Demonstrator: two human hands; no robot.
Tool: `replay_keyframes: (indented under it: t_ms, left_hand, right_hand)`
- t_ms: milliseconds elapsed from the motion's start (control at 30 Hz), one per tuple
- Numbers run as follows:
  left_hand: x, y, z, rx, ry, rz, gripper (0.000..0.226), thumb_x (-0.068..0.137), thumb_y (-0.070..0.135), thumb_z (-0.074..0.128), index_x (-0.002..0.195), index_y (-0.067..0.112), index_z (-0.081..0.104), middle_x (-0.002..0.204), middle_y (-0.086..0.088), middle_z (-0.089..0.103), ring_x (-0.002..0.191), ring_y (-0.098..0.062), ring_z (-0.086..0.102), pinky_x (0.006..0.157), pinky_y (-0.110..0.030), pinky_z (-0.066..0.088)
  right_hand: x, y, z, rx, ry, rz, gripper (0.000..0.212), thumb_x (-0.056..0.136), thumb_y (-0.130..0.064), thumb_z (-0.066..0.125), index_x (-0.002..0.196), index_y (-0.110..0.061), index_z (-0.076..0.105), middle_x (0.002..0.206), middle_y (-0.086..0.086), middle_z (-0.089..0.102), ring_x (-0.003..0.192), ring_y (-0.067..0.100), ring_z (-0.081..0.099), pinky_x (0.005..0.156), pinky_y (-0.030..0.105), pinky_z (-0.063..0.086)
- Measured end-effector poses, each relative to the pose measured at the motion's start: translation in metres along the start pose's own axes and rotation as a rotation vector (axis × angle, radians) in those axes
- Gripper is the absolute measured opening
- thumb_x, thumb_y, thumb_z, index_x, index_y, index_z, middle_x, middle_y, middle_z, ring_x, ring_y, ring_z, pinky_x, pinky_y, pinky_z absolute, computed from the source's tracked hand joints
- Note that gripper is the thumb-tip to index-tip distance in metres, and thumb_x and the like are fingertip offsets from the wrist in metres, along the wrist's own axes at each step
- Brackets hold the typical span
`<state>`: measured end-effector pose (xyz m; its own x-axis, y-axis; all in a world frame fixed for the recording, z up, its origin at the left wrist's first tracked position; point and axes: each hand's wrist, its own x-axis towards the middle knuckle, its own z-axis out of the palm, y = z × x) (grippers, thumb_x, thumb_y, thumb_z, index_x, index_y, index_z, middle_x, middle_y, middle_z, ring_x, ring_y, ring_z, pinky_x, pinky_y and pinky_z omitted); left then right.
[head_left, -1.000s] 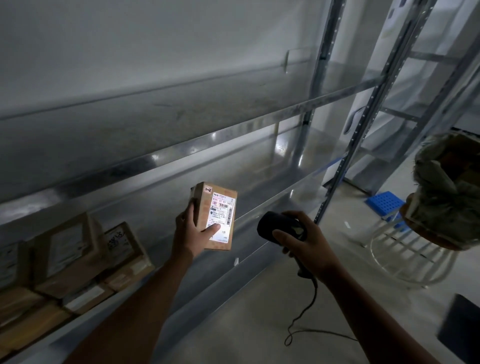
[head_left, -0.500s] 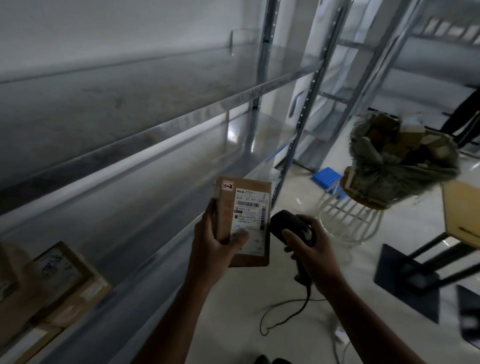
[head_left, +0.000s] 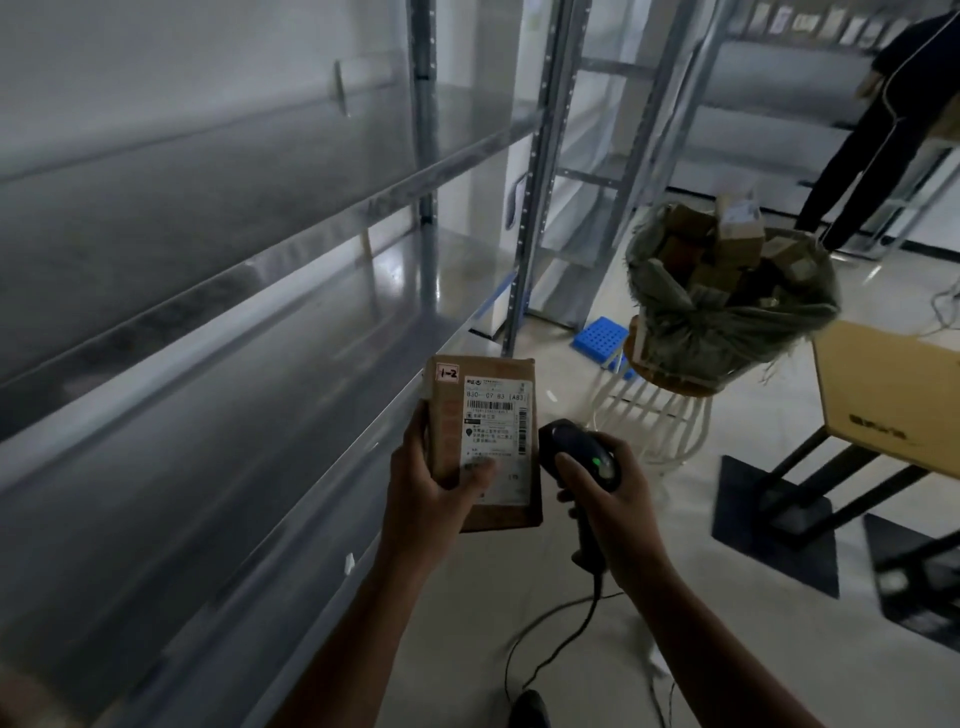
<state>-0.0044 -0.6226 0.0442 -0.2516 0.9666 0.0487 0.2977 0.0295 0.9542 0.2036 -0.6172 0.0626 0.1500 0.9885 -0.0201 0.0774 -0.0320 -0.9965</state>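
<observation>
My left hand (head_left: 431, 488) grips a small brown parcel (head_left: 483, 410) upright, thumb across its white shipping label, which faces me. A small tag reading 1-2 sits at the parcel's top left corner. My right hand (head_left: 613, 493) holds a black corded barcode scanner (head_left: 576, 457) by its handle, just right of the parcel. A green light glows on the scanner's head. Its cable (head_left: 561, 644) trails down to the floor.
Grey metal shelving (head_left: 249, 322) runs along my left. A sack of several parcels (head_left: 727, 291) sits on a white stool (head_left: 654, 415) ahead right. A blue crate (head_left: 600, 338), a wooden table (head_left: 893, 395) and a standing person (head_left: 893, 119) are farther right.
My view has swung right, away from the boxes on the low shelf. The parcel and scanner have come closer together in front of me, and the scanner's green light now shows.
</observation>
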Motion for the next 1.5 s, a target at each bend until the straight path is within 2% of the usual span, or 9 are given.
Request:
replay_keyframes:
  t_ms: [167,333,533,667,767,933,1067,1233,1500]
  left_hand:
    - [0.048,0.031,0.054,0.045,-0.033,0.037,0.107,0.065,0.073,0.075,0.156,0.055,0.022,0.146,0.009,0.05,0.13,-0.013,0.057,0.098,-0.049,0.057]
    - [0.088,0.052,0.111,0.115,-0.075,0.051,0.105,0.077,0.053,0.085,0.16,0.046,0.021,0.152,0.005,0.042,0.135,-0.015,0.051,0.099,-0.04,0.051]
    - [0.128,0.06,0.167,0.043,-0.115,0.021,0.104,0.065,0.07,0.079,0.153,0.057,0.025,0.145,0.007,0.053,0.128,-0.01,0.059,0.096,-0.048,0.059]
    - [0.16,0.064,0.19,0.015,-0.141,0.021,0.097,0.069,0.062,0.083,0.149,0.06,0.029,0.142,0.01,0.056,0.123,-0.004,0.062,0.089,-0.026,0.057]
    - [0.196,0.069,0.205,-0.038,-0.184,0.043,0.077,0.08,0.038,0.088,0.132,0.064,0.038,0.128,0.017,0.063,0.106,0.012,0.064,0.07,-0.006,0.052]
    - [0.274,0.077,0.232,-0.13,-0.271,0.069,0.089,0.073,0.061,0.083,0.147,0.056,0.034,0.135,0.013,0.061,0.115,-0.004,0.067,0.078,-0.022,0.06]
    - [0.336,0.096,0.25,-0.23,-0.347,0.108,0.072,0.082,0.029,0.086,0.137,0.051,0.043,0.12,0.017,0.07,0.105,0.005,0.07,0.07,-0.013,0.057]
    - [0.405,0.122,0.271,-0.305,-0.488,0.129,0.074,0.075,0.042,0.082,0.132,0.06,0.039,0.116,0.032,0.068,0.104,0.007,0.069,0.072,-0.017,0.059]
    - [0.461,0.128,0.351,-0.324,-0.613,0.099,0.095,0.073,0.051,0.084,0.151,0.048,0.03,0.135,0.012,0.065,0.113,-0.006,0.069,0.077,-0.019,0.057]
  right_hand:
    - [0.057,-0.006,-0.039,0.043,0.043,0.006,0.028,0.091,-0.026,0.076,0.112,-0.034,0.059,0.098,0.003,0.074,0.078,0.027,0.074,0.069,0.041,0.06]
    - [0.106,0.002,-0.075,0.069,0.093,0.039,0.029,0.09,-0.03,0.077,0.113,-0.035,0.059,0.097,0.002,0.075,0.079,0.025,0.074,0.069,0.037,0.059]
    - [0.163,0.007,-0.113,0.046,0.128,0.043,0.031,0.091,-0.027,0.076,0.118,-0.029,0.06,0.097,0.005,0.075,0.077,0.026,0.074,0.068,0.039,0.059]
    - [0.197,0.011,-0.122,0.044,0.16,0.038,0.031,0.091,-0.026,0.076,0.117,-0.03,0.06,0.097,0.008,0.075,0.076,0.027,0.074,0.066,0.037,0.059]
    - [0.23,0.012,-0.121,0.032,0.196,0.03,0.034,0.09,-0.028,0.077,0.12,-0.031,0.059,0.102,0.007,0.073,0.076,0.024,0.074,0.064,0.032,0.059]
    - [0.298,-0.001,-0.116,0.003,0.273,-0.016,0.046,0.083,-0.038,0.078,0.123,-0.033,0.056,0.111,0.004,0.07,0.079,0.022,0.075,0.068,0.032,0.061]
    - [0.349,-0.018,-0.111,-0.033,0.36,-0.069,0.039,0.087,-0.03,0.078,0.119,-0.034,0.057,0.111,0.008,0.068,0.076,0.024,0.074,0.065,0.032,0.061]
    - [0.398,-0.041,-0.109,-0.067,0.451,-0.094,0.048,0.078,-0.043,0.077,0.12,-0.037,0.055,0.114,0.002,0.066,0.083,0.023,0.074,0.068,0.033,0.062]
    - [0.451,-0.041,-0.139,-0.018,0.635,-0.117,0.045,0.083,-0.032,0.077,0.123,-0.03,0.056,0.114,0.004,0.067,0.081,0.025,0.074,0.064,0.03,0.061]
